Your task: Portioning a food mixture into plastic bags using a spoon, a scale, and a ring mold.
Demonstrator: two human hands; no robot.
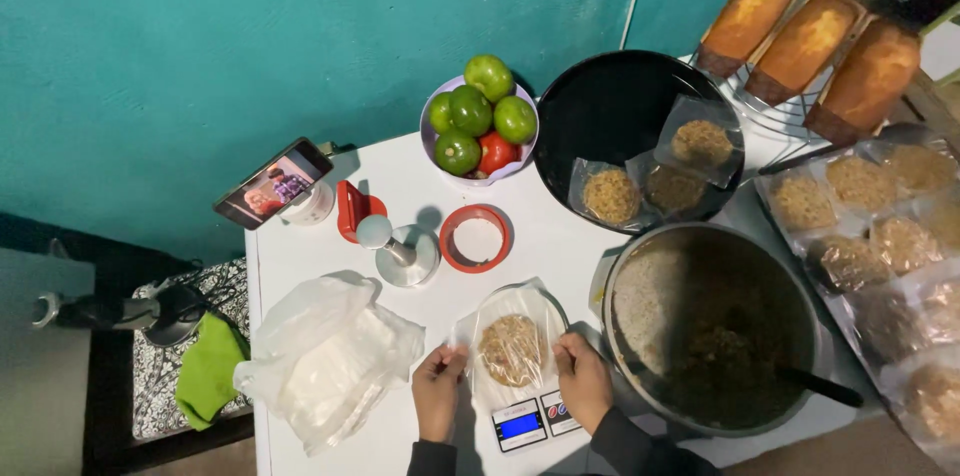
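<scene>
While the head camera looks straight down on a white table (330,256) set against a teal wall, it shows the following:

- The left hand (438,391) pinches the left edge of a clear plastic bag (512,341), fingers closed together on the film.
- The right hand (583,379) grips the bag's right edge, fingers likewise clamped on the plastic.
- Inside the bag lies a round brown patty (510,349); the bag rests on a small digital scale (535,423) at the near edge of the table, between the two hands.
- Just right of the right hand stands a large metal pot (640,286) of brown mixture with a dark spoon handle (820,388) leaning in it.
- Behind the pot, a black round pan (600,106) holds three bagged patties (612,196).
- More bagged patties (860,186) lie on a tray at the right, and three golden loaf cakes (808,41) sit on a wire rack beyond them.
- A bowl of green fruit (480,116) with one red tomato stands at the back.
- A red-rimmed lid (476,238) and a metal press (400,251) are behind the scale.
- A heap of plastic bags (330,356) lies just left of the left hand.
- A phone (273,183) leans at the table's far left corner.
</scene>
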